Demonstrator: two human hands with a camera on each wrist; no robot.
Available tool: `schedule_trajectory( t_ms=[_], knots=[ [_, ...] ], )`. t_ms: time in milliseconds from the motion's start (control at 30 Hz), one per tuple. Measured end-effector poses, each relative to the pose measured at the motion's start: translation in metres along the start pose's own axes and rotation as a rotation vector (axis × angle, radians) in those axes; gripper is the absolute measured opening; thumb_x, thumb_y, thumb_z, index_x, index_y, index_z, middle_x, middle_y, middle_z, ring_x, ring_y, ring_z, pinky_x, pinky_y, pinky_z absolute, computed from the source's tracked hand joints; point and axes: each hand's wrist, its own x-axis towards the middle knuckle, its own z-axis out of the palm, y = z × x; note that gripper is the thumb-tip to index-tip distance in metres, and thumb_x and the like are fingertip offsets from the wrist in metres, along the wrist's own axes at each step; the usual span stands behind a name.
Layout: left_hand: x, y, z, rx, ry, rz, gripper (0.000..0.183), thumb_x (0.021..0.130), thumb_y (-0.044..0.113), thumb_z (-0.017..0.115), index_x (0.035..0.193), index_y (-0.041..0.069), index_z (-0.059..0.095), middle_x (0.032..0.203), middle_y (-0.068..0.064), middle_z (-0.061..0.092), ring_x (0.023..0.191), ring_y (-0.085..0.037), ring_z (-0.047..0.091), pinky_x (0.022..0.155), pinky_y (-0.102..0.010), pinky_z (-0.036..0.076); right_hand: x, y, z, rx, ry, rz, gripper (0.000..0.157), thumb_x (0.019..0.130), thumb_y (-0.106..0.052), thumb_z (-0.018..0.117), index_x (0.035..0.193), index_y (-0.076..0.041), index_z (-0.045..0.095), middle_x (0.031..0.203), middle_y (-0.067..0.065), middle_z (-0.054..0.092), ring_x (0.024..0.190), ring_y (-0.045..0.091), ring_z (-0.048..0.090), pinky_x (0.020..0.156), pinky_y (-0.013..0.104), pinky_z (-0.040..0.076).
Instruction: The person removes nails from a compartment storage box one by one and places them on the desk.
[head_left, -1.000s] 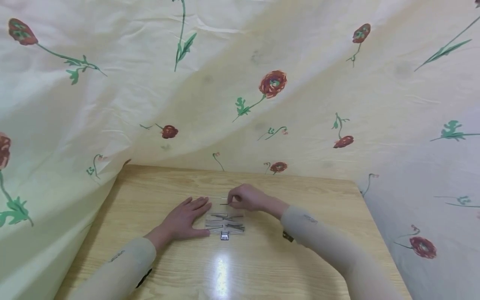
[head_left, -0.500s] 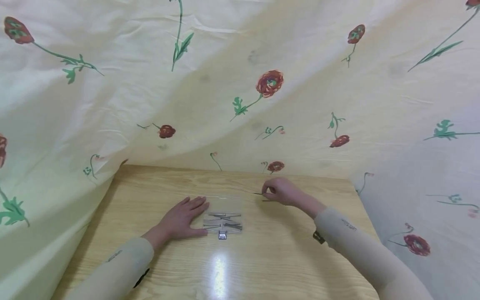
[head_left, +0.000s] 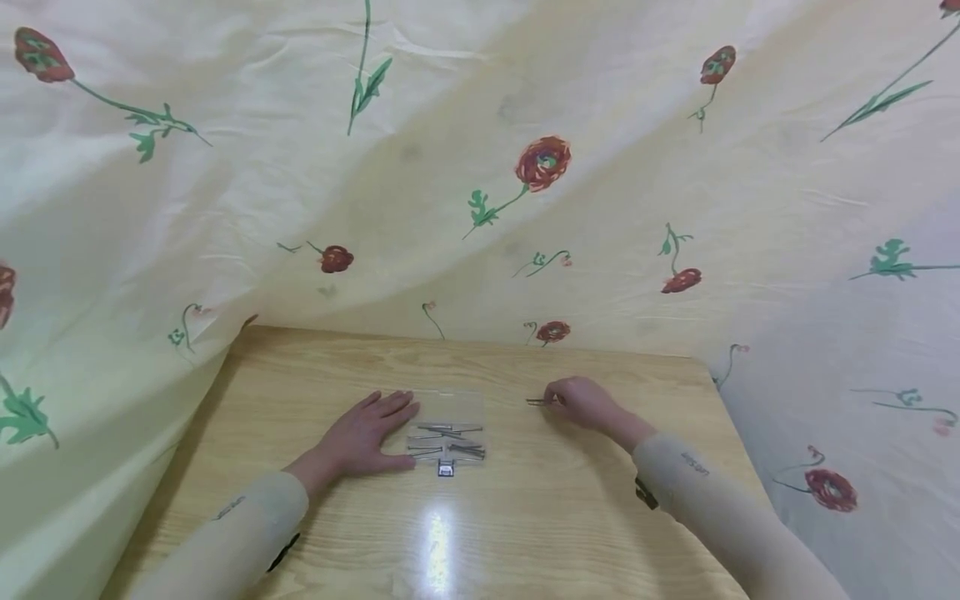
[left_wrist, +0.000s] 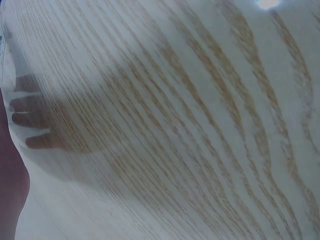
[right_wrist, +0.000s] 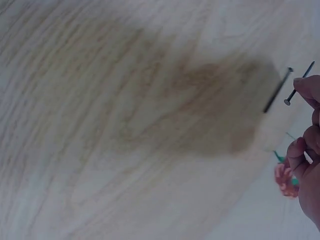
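Observation:
My right hand [head_left: 588,404] pinches a nail [right_wrist: 300,84] between thumb and finger, low over the table to the right of the box. Just beneath it a second nail [right_wrist: 278,91] lies on the tabletop, roughly parallel to the held one. A clear plastic box [head_left: 450,406] stands mid-table with several nails [head_left: 448,432] spread in its near compartments. Against its left side lies my left hand [head_left: 363,435], fingers straight and spread, thumb by the near corner. The left wrist view catches only part of that hand at its edge.
A small dark-edged latch [head_left: 446,469] sits at the front of the box. The wood-grain table [head_left: 345,533] ends at a flower-printed cloth [head_left: 450,167] hanging behind and along both sides.
My right hand has moved from over the box to the right, carrying the nail, then lowered toward the table. The left hand has stayed beside the box.

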Motion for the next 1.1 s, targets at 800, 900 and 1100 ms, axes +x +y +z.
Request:
schedule_trajectory(
  t_ms=[800, 900, 1100],
  knots=[
    [0.003, 0.005, -0.007, -0.025, 0.018, 0.002, 0.095, 0.093, 0.074, 0.064, 0.164, 0.014, 0.045, 0.171, -0.008, 0.039, 0.158, -0.029, 0.037, 0.132, -0.054, 0.023, 0.009, 0.016, 0.012, -0.028, 0.002, -0.024, 0.006, 0.094, -0.004, 0.076, 0.098, -0.006, 0.08, 0.093, 0.006, 0.08, 0.084, 0.023, 0.076, 0.079, 0.043, 0.064],
    [0.004, 0.006, -0.008, -0.033, 0.002, -0.009, 0.096, 0.093, 0.075, 0.063, 0.165, 0.014, 0.044, 0.172, -0.007, 0.038, 0.159, -0.029, 0.036, 0.132, -0.053, 0.022, 0.009, 0.016, 0.012, -0.014, 0.004, -0.025, 0.006, 0.093, -0.004, 0.076, 0.098, -0.006, 0.08, 0.094, 0.006, 0.08, 0.085, 0.023, 0.076, 0.079, 0.043, 0.064],
    [0.004, 0.006, -0.009, -0.034, 0.004, -0.011, 0.096, 0.093, 0.075, 0.063, 0.165, 0.014, 0.044, 0.171, -0.008, 0.039, 0.158, -0.029, 0.036, 0.132, -0.054, 0.022, 0.01, 0.017, 0.013, 0.012, 0.01, -0.026, 0.006, 0.094, -0.004, 0.075, 0.097, -0.006, 0.08, 0.092, 0.004, 0.08, 0.08, 0.018, 0.074, 0.075, 0.041, 0.063]
  ],
)
